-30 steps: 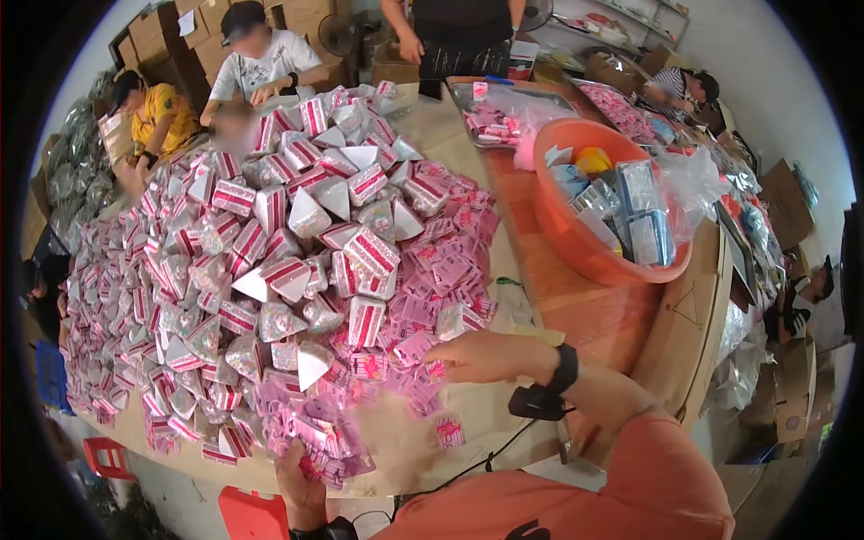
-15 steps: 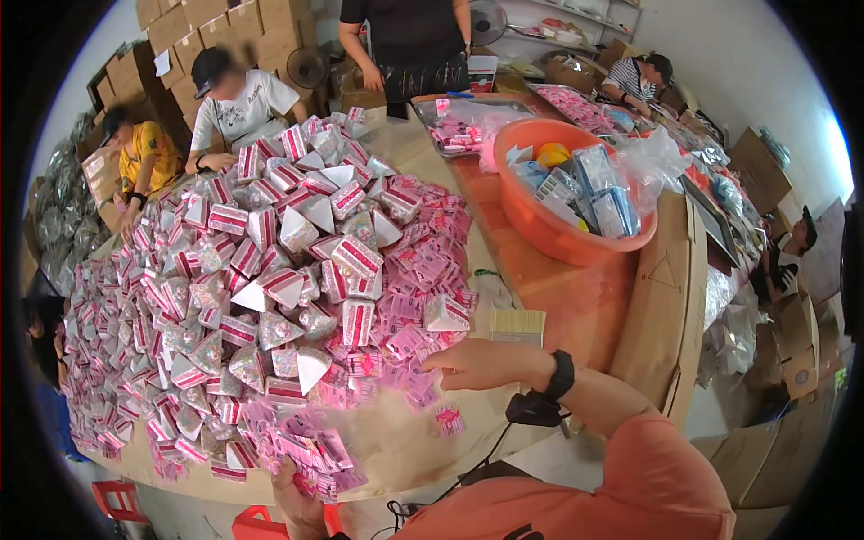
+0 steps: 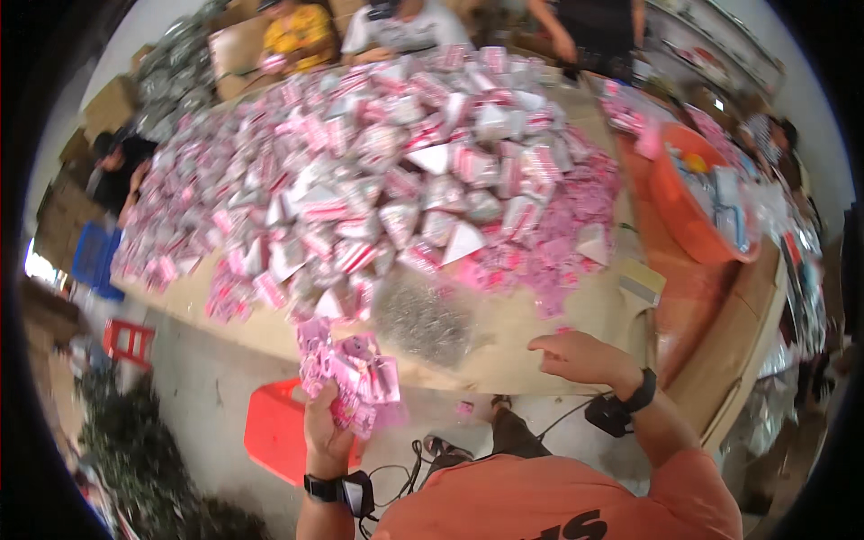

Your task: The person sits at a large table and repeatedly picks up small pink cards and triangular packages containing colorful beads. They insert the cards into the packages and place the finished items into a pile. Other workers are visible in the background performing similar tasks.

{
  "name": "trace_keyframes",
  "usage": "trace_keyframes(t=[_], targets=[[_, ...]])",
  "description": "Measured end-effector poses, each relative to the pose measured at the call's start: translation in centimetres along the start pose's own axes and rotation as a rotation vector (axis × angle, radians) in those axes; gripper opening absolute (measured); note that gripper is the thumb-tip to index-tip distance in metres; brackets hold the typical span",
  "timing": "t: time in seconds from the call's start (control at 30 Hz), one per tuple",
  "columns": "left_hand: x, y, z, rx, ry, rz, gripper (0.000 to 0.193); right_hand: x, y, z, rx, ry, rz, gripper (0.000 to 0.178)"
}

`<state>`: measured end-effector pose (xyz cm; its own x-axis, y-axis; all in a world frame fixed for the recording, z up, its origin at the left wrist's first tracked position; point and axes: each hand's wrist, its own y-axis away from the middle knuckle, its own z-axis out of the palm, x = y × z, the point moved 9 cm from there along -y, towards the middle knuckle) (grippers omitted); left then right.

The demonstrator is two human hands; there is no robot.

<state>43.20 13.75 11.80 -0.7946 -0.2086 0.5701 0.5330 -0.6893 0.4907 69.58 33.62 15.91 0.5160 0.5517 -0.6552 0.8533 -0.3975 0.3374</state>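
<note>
My left hand [image 3: 326, 430] is closed round a fanned bunch of pink printed cards [image 3: 360, 373], held just off the table's near edge. My right hand [image 3: 585, 358] hovers over the table's near right part, fingers loosely bent and a little apart, with nothing visible in them. Between the hands lies a clear plastic bag [image 3: 421, 319] of small silvery pieces, too blurred to name. Beyond it rises a big heap of clear wedge-shaped packs [image 3: 360, 193] with pink-and-white striped ends. More pink cards [image 3: 549, 256] lie scattered along the heap's right side.
An orange tub [image 3: 688, 211] holding packages stands at the right, beside a yellowish pad [image 3: 641, 283] and a long cardboard box [image 3: 751, 333]. Red stools [image 3: 274, 430] stand below the table's near edge. Several people are around the table's far and left sides.
The view has swung left and down. My left hand now shows fully with the cards, clear of the heap's edge. The silvery bag and the floor have come into view.
</note>
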Motion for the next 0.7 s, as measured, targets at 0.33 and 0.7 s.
trace_keyframes(t=[0.33,0.7], targets=[[8.5,6.0,-14.4,0.125,0.230,0.208,0.027,-6.7,-6.1,13.7,-0.234,-0.115,-0.060,0.030],[16.2,9.4,-24.7,0.251,0.262,0.391,0.025,-9.0,-11.1,11.2,0.490,0.314,-0.161,0.021]])
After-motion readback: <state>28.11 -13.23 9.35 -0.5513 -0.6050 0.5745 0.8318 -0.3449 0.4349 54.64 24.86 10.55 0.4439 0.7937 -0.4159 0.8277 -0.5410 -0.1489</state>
